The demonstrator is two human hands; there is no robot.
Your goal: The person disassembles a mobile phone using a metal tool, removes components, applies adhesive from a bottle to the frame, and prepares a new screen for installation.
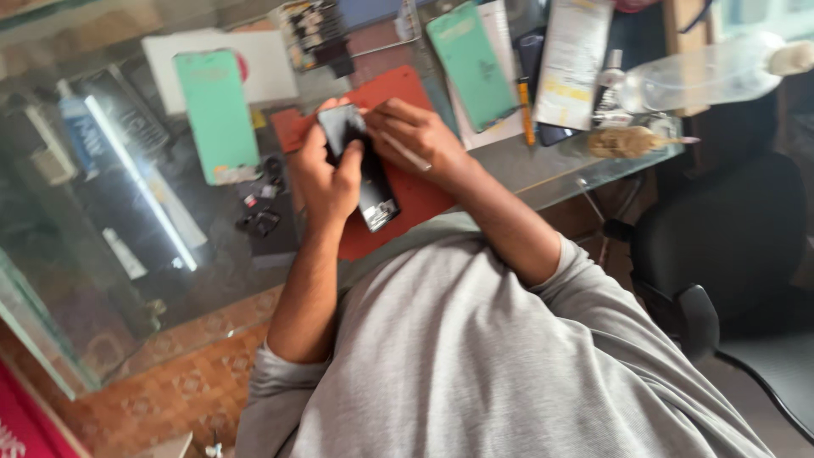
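Note:
My left hand [326,174] grips a black phone [363,174] held over a red mat [407,187] on the glass table [102,254]. Its thumb presses on the phone's upper part. My right hand [415,136] holds a thin pale tool [405,153] like a pen, with the tip at the phone's top edge. Both forearms reach forward from my grey shirt.
Two green phone-shaped panels [216,110] [471,64] lie on white sheets. Small black parts [263,212] sit left of the mat. A clear plastic bottle [712,72], a small white bottle [609,85] and papers lie at the right. A black office chair [729,246] stands beside the table.

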